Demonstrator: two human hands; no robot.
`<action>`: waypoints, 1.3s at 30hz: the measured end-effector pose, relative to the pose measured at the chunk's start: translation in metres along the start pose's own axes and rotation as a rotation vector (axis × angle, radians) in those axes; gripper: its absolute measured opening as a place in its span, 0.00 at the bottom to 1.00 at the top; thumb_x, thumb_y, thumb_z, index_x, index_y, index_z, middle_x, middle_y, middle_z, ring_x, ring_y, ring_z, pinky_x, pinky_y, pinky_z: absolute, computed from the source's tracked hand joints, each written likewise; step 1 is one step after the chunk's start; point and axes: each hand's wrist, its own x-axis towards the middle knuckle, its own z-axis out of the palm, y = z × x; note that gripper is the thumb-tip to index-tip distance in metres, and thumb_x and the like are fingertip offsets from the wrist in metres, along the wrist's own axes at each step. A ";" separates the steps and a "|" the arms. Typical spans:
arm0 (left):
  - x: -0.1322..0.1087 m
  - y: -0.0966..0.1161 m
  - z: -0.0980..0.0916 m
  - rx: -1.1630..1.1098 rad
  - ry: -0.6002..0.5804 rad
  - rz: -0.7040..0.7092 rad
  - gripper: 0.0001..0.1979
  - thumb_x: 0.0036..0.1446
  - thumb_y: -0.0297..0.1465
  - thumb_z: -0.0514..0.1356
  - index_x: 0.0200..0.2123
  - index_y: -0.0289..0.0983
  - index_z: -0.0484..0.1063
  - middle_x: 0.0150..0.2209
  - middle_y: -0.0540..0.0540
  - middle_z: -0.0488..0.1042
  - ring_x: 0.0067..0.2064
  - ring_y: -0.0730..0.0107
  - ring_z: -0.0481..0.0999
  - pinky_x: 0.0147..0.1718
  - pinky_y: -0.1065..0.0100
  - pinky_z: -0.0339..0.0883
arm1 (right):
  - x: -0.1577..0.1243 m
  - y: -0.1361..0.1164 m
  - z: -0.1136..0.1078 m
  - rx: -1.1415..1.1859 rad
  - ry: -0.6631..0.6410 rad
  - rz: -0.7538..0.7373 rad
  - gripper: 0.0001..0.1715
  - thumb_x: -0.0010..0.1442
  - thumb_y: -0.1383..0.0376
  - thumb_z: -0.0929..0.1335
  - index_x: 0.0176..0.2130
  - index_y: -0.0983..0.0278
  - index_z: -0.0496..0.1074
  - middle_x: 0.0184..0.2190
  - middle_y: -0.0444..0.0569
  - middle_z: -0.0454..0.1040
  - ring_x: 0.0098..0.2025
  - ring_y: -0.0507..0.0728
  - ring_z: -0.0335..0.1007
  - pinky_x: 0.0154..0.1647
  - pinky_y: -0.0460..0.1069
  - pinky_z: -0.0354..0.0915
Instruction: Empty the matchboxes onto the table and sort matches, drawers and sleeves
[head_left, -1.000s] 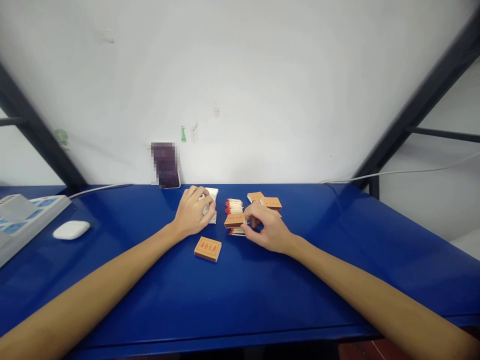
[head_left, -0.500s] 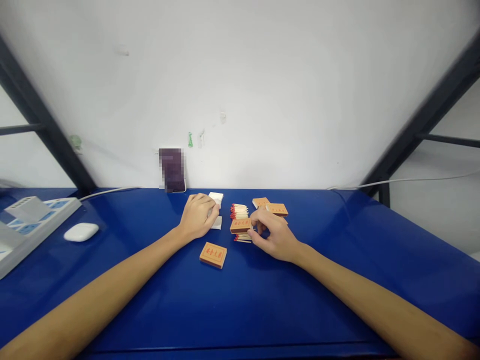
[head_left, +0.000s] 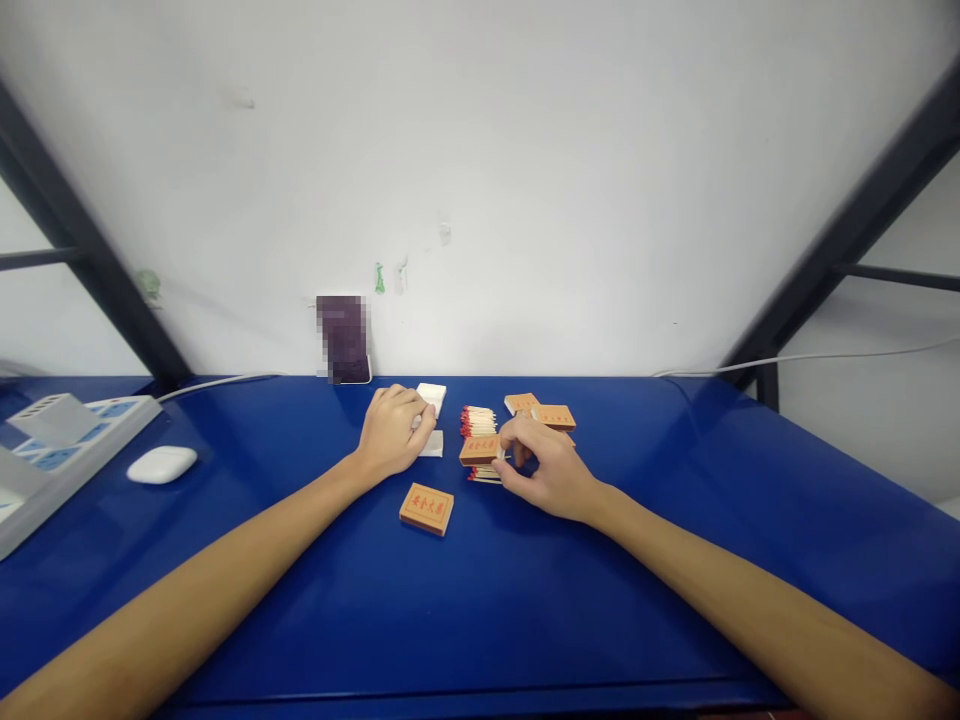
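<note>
My right hand (head_left: 551, 468) is closed in a pinch on the right end of an orange matchbox (head_left: 478, 450) with red lettering. The box is over a row of red-tipped matches (head_left: 478, 421), and more matches show below it. My left hand (head_left: 394, 432) rests with fingers curled and thumb close to them; a small whitish bit shows between them, too small to name. Beside that hand are a white tray-like piece (head_left: 432, 394) and a flat white piece (head_left: 433, 444), both partly hidden by it. Another orange matchbox (head_left: 427, 508) lies nearer me.
Behind my right hand lie more matchboxes (head_left: 555, 416), one partly covered by the fingers. A phone (head_left: 346, 340) leans on the wall. At left are a white earphone case (head_left: 162, 464) and a power strip (head_left: 75, 450), all on the blue table (head_left: 420, 620).
Both hands have barely moved. Slightly more of the white pieces shows beside my left hand. The matchbox stays in my right hand's pinch.
</note>
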 end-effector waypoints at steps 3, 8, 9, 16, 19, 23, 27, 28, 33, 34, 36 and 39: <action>0.000 0.000 -0.001 -0.026 -0.011 -0.014 0.19 0.66 0.32 0.49 0.26 0.37 0.73 0.32 0.45 0.76 0.36 0.63 0.69 0.37 0.59 0.57 | 0.000 0.001 0.001 -0.016 0.008 0.007 0.08 0.59 0.66 0.68 0.36 0.61 0.62 0.27 0.42 0.66 0.24 0.50 0.59 0.28 0.48 0.60; 0.001 0.002 -0.004 -0.111 -0.084 0.085 0.13 0.65 0.33 0.51 0.34 0.37 0.74 0.38 0.45 0.75 0.40 0.63 0.70 0.41 0.59 0.60 | -0.001 0.002 0.003 -0.031 0.022 -0.001 0.08 0.59 0.66 0.68 0.38 0.60 0.63 0.28 0.43 0.67 0.24 0.50 0.60 0.28 0.48 0.61; 0.001 0.003 -0.004 -0.115 -0.092 0.094 0.12 0.65 0.33 0.52 0.35 0.37 0.74 0.40 0.45 0.75 0.41 0.63 0.70 0.41 0.59 0.60 | -0.001 0.003 0.003 -0.030 0.023 0.002 0.08 0.59 0.66 0.68 0.38 0.60 0.63 0.28 0.43 0.67 0.24 0.50 0.60 0.28 0.48 0.61; -0.001 0.000 0.003 -0.072 -0.032 0.021 0.08 0.62 0.29 0.53 0.37 0.38 0.73 0.40 0.44 0.74 0.42 0.61 0.70 0.42 0.59 0.63 | -0.003 0.006 0.003 -0.023 0.022 0.014 0.07 0.60 0.65 0.68 0.38 0.60 0.63 0.27 0.42 0.66 0.24 0.50 0.59 0.27 0.48 0.61; -0.001 -0.001 0.005 -0.037 0.002 -0.044 0.08 0.61 0.30 0.54 0.40 0.38 0.72 0.42 0.44 0.73 0.44 0.59 0.70 0.45 0.58 0.64 | -0.002 0.005 0.003 -0.008 0.019 0.016 0.07 0.60 0.66 0.68 0.38 0.60 0.63 0.26 0.41 0.64 0.24 0.50 0.59 0.27 0.48 0.60; -0.001 -0.002 0.008 0.032 0.010 -0.137 0.08 0.60 0.31 0.55 0.40 0.39 0.72 0.43 0.43 0.72 0.46 0.56 0.70 0.44 0.57 0.65 | -0.002 0.004 0.002 0.000 0.019 0.015 0.07 0.59 0.67 0.68 0.37 0.60 0.63 0.26 0.40 0.63 0.23 0.50 0.59 0.26 0.48 0.59; 0.000 -0.002 0.010 0.043 0.023 -0.200 0.06 0.59 0.31 0.56 0.38 0.39 0.72 0.43 0.43 0.73 0.45 0.56 0.71 0.41 0.58 0.67 | -0.002 0.005 0.002 -0.001 0.009 0.019 0.07 0.60 0.65 0.68 0.38 0.60 0.63 0.25 0.40 0.63 0.23 0.50 0.58 0.27 0.48 0.59; 0.000 -0.002 0.010 0.038 0.030 -0.213 0.06 0.59 0.31 0.56 0.39 0.39 0.72 0.43 0.44 0.73 0.45 0.56 0.71 0.40 0.59 0.68 | -0.002 0.005 0.002 0.000 0.008 0.017 0.07 0.60 0.65 0.68 0.38 0.60 0.63 0.26 0.41 0.63 0.24 0.50 0.59 0.27 0.48 0.60; 0.001 -0.003 0.008 -0.014 0.042 -0.227 0.07 0.58 0.29 0.56 0.40 0.39 0.72 0.42 0.45 0.73 0.44 0.60 0.73 0.41 0.61 0.68 | 0.000 0.002 0.000 0.002 0.020 0.020 0.06 0.59 0.66 0.67 0.37 0.61 0.63 0.25 0.40 0.64 0.23 0.50 0.60 0.28 0.48 0.60; 0.001 -0.003 0.008 -0.026 0.039 -0.234 0.07 0.59 0.29 0.56 0.40 0.39 0.72 0.43 0.45 0.73 0.44 0.60 0.73 0.42 0.62 0.68 | 0.000 0.002 0.000 0.005 0.022 0.022 0.06 0.59 0.67 0.67 0.36 0.61 0.63 0.24 0.40 0.64 0.23 0.50 0.60 0.28 0.48 0.60; 0.002 -0.004 0.007 -0.050 0.042 -0.254 0.08 0.59 0.29 0.56 0.41 0.38 0.72 0.43 0.45 0.72 0.44 0.61 0.74 0.43 0.62 0.68 | 0.001 0.001 -0.001 0.015 0.024 0.021 0.06 0.58 0.67 0.67 0.36 0.61 0.63 0.25 0.40 0.64 0.23 0.50 0.59 0.27 0.48 0.60; 0.002 -0.005 0.007 -0.079 0.072 -0.272 0.08 0.59 0.29 0.56 0.41 0.38 0.72 0.43 0.45 0.72 0.42 0.63 0.74 0.43 0.63 0.68 | 0.001 0.001 -0.001 0.015 0.023 0.019 0.06 0.58 0.67 0.67 0.36 0.61 0.63 0.25 0.40 0.64 0.23 0.50 0.59 0.27 0.47 0.61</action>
